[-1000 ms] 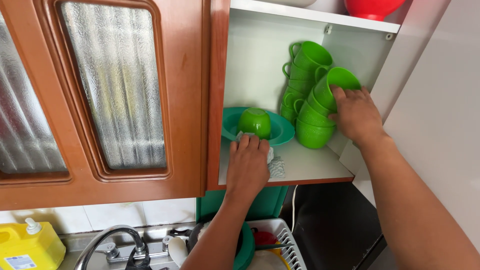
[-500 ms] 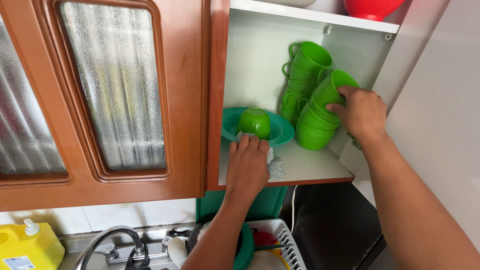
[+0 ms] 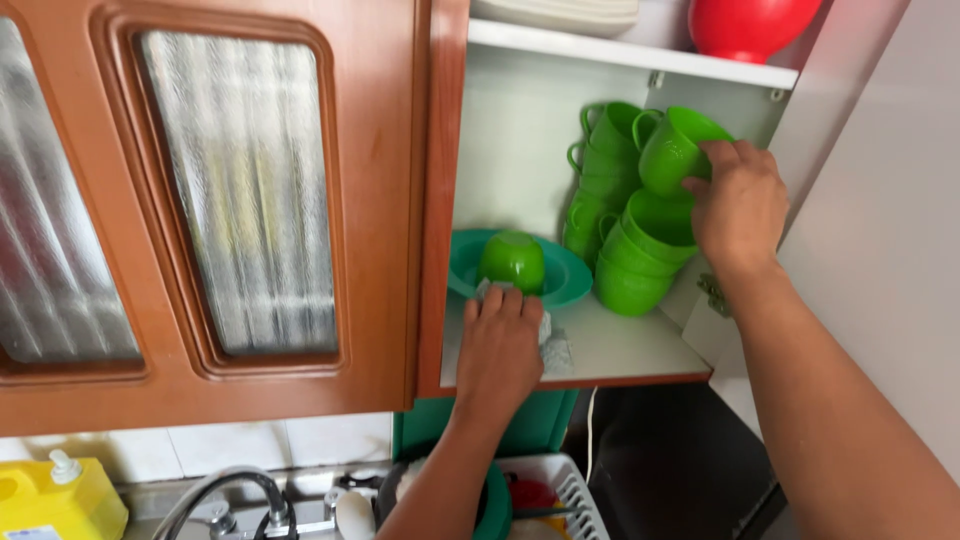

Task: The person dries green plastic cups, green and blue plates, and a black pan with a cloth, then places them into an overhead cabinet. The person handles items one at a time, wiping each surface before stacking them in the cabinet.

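My right hand (image 3: 738, 205) is up inside the open cupboard, its fingers closed around the rim of a green cup (image 3: 672, 150). I hold that cup tilted and lifted clear above the stack of green cups (image 3: 640, 255); gripping it by the rim looks like the easy way to handle it without disturbing the cups nested below. A second column of green cups (image 3: 600, 170) stands just behind, handles turned to the left.

My left hand (image 3: 500, 345) rests low on the cupboard shelf (image 3: 620, 350), fingers curled together over a crumpled pale cloth or wrapper (image 3: 553, 345). I cannot tell whether I am gripping it or only pressing on it. The fingertips lie right beside a small green bowl (image 3: 512, 260), which sits upside down on a teal plate (image 3: 570, 275), likely placed so to keep its inside clean.

The shelf is white, with another shelf above carrying white plates (image 3: 560, 12) and a red bowl (image 3: 750, 25). To the left is a closed wooden door with a frosted glass pane (image 3: 240, 190). Below I see tiled wall, a tap (image 3: 225, 495), a yellow bottle (image 3: 50, 500) and a white dish rack (image 3: 565, 500) by the sink.
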